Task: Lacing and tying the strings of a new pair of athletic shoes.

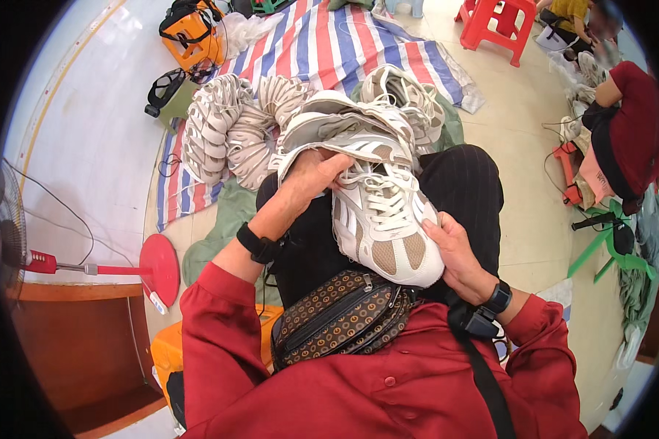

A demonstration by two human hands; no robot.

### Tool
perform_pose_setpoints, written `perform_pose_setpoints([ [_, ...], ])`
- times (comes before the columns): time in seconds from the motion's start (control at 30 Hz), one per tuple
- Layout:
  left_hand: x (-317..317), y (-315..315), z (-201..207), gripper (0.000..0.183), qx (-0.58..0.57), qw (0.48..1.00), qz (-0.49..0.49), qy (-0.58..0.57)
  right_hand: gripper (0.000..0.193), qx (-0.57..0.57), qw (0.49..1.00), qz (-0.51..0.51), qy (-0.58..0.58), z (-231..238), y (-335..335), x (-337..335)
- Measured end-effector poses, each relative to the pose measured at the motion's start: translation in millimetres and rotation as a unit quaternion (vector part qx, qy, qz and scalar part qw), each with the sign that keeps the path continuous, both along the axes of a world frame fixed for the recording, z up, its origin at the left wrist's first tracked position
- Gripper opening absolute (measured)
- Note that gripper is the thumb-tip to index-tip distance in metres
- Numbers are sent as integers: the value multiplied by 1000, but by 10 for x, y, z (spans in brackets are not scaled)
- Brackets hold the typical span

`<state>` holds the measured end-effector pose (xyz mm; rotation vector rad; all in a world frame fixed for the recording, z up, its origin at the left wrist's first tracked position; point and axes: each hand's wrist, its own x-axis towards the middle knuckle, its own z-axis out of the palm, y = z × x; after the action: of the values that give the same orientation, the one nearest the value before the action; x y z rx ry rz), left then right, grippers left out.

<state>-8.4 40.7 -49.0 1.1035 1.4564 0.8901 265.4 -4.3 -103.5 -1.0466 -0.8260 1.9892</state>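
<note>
Shoe [388,227] is off-white with tan mesh patches on toe and sides, white laces threaded and loosely tied, sitting over the lap, toe toward the body, collar end against a stack of similar shoes [344,121]. Right hand [458,252] is part-closed, gripping the toe end from the side, thumb on top, fingers mostly hidden underneath. Left hand [316,175] is part-closed at the collar end, thumb pinching over the edge, fingers hidden; can't tell whether it also catches the stack.
</note>
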Motion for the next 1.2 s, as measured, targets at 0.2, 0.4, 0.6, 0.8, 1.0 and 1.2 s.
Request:
perform_pose_setpoints([
  [0.2,-327,531,9,29,50,994,98,-2,16,12,999,27,24,-6,22,-99],
  [0.4,-366,420,-172,31,66,989,65,111,19,-3,1000,30,2,-93,22,-77],
  [0.6,-113,205,-190,35,51,998,17,44,22,-23,999,42,17,-114,43,-83],
  [0.8,133,271,-273,30,94,968,-109,206,25,-21,998,49,20,-93,55,-137],
  [1.0,196,175,-186,20,46,993,-67,89,27,-41,995,90,-14,-104,162,-62],
  [1.2,606,-378,-14,5,227,961,-89,131,24,-51,995,90,-10,-196,319,-50],
])
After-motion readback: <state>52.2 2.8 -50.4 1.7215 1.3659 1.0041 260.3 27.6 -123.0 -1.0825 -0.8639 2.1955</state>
